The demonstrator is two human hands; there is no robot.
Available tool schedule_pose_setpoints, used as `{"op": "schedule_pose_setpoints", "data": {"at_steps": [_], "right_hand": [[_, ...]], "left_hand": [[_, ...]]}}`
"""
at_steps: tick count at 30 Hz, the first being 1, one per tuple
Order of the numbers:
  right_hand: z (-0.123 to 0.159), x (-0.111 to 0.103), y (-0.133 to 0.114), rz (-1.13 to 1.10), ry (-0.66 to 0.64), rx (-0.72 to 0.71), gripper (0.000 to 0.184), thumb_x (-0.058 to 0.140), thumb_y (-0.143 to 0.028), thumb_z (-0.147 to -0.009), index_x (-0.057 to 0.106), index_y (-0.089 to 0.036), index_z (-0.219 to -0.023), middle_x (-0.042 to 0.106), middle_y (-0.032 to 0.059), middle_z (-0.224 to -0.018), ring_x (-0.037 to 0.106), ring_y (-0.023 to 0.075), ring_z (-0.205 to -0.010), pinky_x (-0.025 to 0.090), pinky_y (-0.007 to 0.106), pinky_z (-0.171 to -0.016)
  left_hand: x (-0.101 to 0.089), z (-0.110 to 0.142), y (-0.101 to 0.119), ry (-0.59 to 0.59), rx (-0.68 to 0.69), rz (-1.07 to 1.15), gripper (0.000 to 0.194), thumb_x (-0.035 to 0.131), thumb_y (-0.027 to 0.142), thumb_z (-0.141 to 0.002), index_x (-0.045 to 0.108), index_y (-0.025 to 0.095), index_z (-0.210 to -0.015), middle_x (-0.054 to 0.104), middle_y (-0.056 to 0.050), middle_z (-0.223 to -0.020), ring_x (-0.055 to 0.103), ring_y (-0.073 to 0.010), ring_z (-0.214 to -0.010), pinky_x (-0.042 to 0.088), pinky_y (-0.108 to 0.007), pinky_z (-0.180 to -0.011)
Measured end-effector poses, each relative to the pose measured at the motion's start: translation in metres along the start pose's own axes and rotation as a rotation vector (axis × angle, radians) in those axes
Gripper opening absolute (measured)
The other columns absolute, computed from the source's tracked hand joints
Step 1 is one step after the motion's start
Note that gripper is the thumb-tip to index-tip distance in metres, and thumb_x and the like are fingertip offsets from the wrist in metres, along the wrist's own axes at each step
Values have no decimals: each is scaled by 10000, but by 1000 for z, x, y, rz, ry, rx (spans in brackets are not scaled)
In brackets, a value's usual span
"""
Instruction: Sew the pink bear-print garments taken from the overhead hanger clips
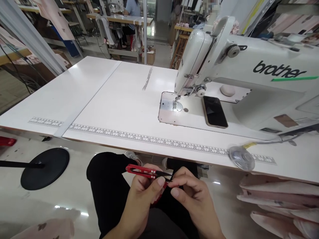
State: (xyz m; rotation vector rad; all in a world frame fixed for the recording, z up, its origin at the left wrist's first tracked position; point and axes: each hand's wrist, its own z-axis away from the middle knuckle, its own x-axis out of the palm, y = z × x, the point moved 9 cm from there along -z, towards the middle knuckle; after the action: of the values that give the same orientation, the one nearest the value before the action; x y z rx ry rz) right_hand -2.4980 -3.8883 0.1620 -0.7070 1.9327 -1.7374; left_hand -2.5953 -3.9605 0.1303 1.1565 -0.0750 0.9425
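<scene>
Above my lap, in front of the table edge, my left hand (146,191) is closed around red-handled thread snips (141,170). Their dark blades point right, toward my other hand. My right hand (190,191) is closed, thumb and fingertips drawn together right at the blade tips. Whatever sits between those fingertips is too small to make out. More red shows below the blades between the two hands, partly hidden by my left fingers.
A white sewing table (104,99) with a printed ruler strip (149,139) lies ahead. On it stand a Brother sewing machine (249,59), a phone (215,111) and a clear round disc (241,158). Pink fabric (271,196) hangs at right; a black round base (45,169) stands left.
</scene>
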Motion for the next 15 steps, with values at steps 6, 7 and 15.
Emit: {"op": "schedule_pose_setpoints", "data": {"at_steps": [6,7,15], "right_hand": [[-1,-2,3,10,-8,49,51,661,-239,-794,703,-253,-819,529,-12,-711,529,101,-644,436,202,-561],[-1,-2,5,2,-7,72,45,668,-246,-790,705,-258,-812,529,-13,-708,528,101,-646,432,204,-566],[0,0,11,-38,-65,178,28,686,-256,-782,706,-262,-764,531,-20,-705,508,95,-659,401,208,-596]], "left_hand": [[-1,-2,0,-50,-46,3,247,702,327,-733,544,140,-761,324,86,-484,247,-22,-458,195,-170,-467],[-1,-2,-2,-60,-61,-4,260,717,334,-717,553,143,-780,349,81,-496,263,-22,-462,200,-169,-466],[-8,-1,-4,23,-73,-45,348,778,361,-636,592,168,-858,456,55,-583,344,-27,-509,244,-165,-479]]}}
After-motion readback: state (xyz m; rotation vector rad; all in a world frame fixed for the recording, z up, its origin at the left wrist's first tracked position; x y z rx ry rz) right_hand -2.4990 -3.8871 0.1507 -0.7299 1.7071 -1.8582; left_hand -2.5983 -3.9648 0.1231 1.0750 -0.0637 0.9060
